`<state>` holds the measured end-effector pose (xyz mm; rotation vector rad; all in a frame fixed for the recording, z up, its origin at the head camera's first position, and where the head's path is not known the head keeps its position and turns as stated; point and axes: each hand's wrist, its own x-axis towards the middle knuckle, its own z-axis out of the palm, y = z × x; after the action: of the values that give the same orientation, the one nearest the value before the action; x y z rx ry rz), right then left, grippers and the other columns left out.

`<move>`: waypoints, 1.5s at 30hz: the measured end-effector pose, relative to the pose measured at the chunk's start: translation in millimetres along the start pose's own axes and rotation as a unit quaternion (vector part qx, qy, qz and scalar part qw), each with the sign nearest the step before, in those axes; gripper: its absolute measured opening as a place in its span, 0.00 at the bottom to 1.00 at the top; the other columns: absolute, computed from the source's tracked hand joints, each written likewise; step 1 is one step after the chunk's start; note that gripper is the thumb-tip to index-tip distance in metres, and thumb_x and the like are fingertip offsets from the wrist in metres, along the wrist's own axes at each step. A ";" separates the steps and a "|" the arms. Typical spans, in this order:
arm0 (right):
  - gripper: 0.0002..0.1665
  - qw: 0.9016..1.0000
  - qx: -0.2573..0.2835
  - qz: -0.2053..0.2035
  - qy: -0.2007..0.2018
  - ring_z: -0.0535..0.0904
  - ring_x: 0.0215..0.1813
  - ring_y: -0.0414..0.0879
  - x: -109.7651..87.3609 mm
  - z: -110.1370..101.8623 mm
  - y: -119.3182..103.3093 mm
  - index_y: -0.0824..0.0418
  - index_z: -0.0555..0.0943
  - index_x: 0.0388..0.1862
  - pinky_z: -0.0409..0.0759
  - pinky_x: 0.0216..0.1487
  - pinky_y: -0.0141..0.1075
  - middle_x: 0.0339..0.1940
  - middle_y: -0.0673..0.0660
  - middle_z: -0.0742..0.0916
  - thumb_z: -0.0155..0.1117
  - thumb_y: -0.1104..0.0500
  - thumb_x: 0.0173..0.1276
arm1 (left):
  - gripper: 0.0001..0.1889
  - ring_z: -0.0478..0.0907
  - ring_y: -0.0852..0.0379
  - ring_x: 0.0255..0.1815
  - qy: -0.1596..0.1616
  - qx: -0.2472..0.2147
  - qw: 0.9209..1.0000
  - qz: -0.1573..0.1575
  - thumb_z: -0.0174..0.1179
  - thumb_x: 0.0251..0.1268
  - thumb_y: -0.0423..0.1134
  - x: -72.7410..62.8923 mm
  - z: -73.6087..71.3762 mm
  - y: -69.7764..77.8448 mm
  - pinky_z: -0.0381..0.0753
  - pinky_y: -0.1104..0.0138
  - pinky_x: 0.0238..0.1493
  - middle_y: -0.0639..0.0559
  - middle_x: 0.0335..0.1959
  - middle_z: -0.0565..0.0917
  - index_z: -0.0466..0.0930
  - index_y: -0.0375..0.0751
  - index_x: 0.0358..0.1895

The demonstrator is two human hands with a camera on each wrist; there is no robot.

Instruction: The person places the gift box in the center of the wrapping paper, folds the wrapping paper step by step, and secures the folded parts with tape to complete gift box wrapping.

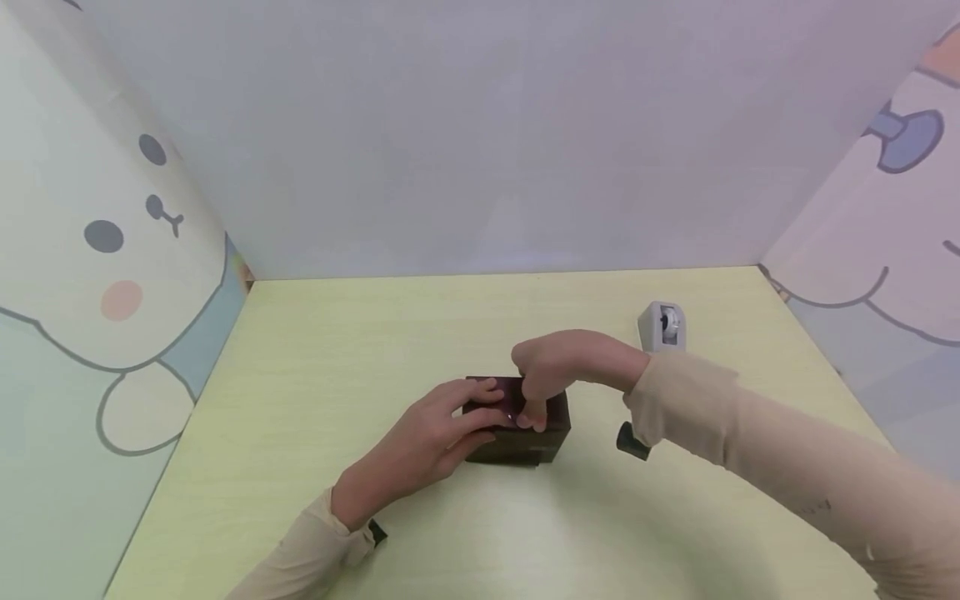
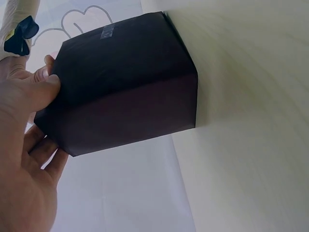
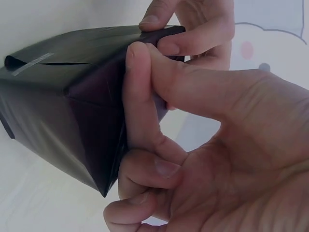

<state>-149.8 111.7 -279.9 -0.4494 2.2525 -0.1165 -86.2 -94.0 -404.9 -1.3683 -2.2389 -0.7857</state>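
Observation:
A box wrapped in dark, glossy paper (image 1: pixel 510 447) sits on the table. My left hand (image 1: pixel 442 429) rests on its left end, fingers spread over the top and thumb along the near upper edge. In the left wrist view, a small strip of clear tape (image 2: pixel 107 32) shows on a wrapped side. From above, my right hand (image 1: pixel 551 367) reaches to the top, its thumb and index fingertips together at the near upper edge. In the right wrist view its other fingers (image 3: pixel 145 169) curl beside the box; whether anything thin lies between thumb and index is hidden.
A grey tape dispenser (image 1: pixel 662 327) stands behind the right forearm, at the right of the pale yellow table (image 1: pixel 360 333). Walls with cartoon animals rise at the left (image 1: pixel 97 275) and right, and a plain pale wall (image 1: pixel 487 150) closes the back.

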 end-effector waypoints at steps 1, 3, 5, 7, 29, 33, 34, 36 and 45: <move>0.17 1.000 -0.003 0.004 -0.002 0.79 0.40 0.44 -0.1 -0.4 -1.3 0.55 0.81 0.35 0.76 0.45 0.38 0.36 0.50 0.87 0.81 0.50 0.58 | 0.19 0.79 0.49 0.68 0.000 0.000 1.000 0.001 0.73 0.66 0.37 -0.1 0.2 -0.2 0.80 0.58 0.69 0.48 0.62 0.83 0.85 0.49 0.59; 0.16 1.000 -0.011 0.009 -0.004 0.79 0.39 0.44 -0.7 -0.9 -3.8 0.55 0.82 0.35 0.76 0.44 0.38 0.36 0.50 0.87 0.80 0.50 0.58 | 0.20 0.79 0.49 0.68 0.002 0.002 1.000 0.004 0.73 0.65 0.37 -0.1 0.4 -0.6 0.80 0.58 0.69 0.48 0.63 0.82 0.85 0.49 0.60; 0.16 1.000 -0.013 0.012 -0.004 0.79 0.39 0.44 -1.6 -1.3 -4.8 0.55 0.82 0.33 0.76 0.44 0.38 0.35 0.49 0.87 0.80 0.50 0.58 | 0.20 0.80 0.49 0.68 0.004 0.004 1.000 0.009 0.73 0.65 0.37 0.0 0.5 -0.8 0.80 0.58 0.69 0.47 0.63 0.82 0.85 0.49 0.60; 0.15 1.000 -0.012 0.013 -0.004 0.78 0.39 0.44 -2.4 -1.2 -4.0 0.55 0.83 0.33 0.76 0.45 0.38 0.34 0.49 0.87 0.80 0.50 0.58 | 0.20 0.80 0.48 0.68 0.005 0.006 1.000 0.015 0.73 0.64 0.36 0.4 0.4 -0.9 0.80 0.58 0.69 0.46 0.62 0.82 0.86 0.49 0.59; 0.15 0.999 0.003 -0.044 -0.003 0.79 0.36 0.43 -8.9 9.9 27.0 0.58 0.83 0.27 0.72 0.46 0.37 0.21 0.49 0.84 0.72 0.51 0.69 | 0.16 0.81 0.48 0.67 -0.002 0.005 1.000 -0.014 0.75 0.62 0.36 0.0 0.4 3.5 0.81 0.58 0.68 0.47 0.61 0.84 0.87 0.46 0.52; 0.20 0.993 0.080 -0.091 0.012 0.81 0.41 0.42 -14.3 17.9 42.4 0.60 0.77 0.59 0.76 0.57 0.42 0.20 0.49 0.83 0.65 0.51 0.75 | 0.14 0.79 0.49 0.69 -0.003 -0.009 0.999 -0.033 0.74 0.63 0.35 0.5 0.0 5.2 0.80 0.61 0.69 0.47 0.62 0.83 0.85 0.42 0.50; 0.23 0.989 0.102 -0.105 0.024 0.81 0.41 0.41 -15.9 21.7 47.5 0.59 0.72 0.65 0.76 0.58 0.43 0.22 0.48 0.83 0.63 0.52 0.77 | 0.14 0.78 0.50 0.70 -0.008 -0.011 0.999 -0.040 0.74 0.63 0.35 0.6 -0.3 5.9 0.79 0.62 0.70 0.48 0.62 0.83 0.84 0.42 0.50; 0.26 0.979 0.136 -0.141 0.060 0.81 0.41 0.42 -18.6 31.4 57.1 0.58 0.68 0.72 0.78 0.56 0.44 0.26 0.48 0.84 0.58 0.52 0.81 | 0.14 0.77 0.51 0.71 -0.020 -0.010 0.998 -0.052 0.74 0.64 0.35 1.5 -1.4 7.8 0.78 0.63 0.71 0.48 0.63 0.82 0.83 0.41 0.50; 0.41 0.949 0.136 -0.198 0.205 0.76 0.60 0.44 -22.0 75.3 76.6 0.53 0.68 0.77 0.79 0.59 0.41 0.57 0.51 0.74 0.72 0.44 0.70 | 0.12 0.71 0.41 0.75 -0.033 0.005 0.996 -0.080 0.74 0.65 0.41 5.7 -13.1 13.6 0.74 0.45 0.73 0.47 0.68 0.77 0.83 0.49 0.47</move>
<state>-101.9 195.7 -331.5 -0.7770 2.4630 -0.7833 -75.9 -93.7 -388.1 -1.2403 -2.4239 -0.7905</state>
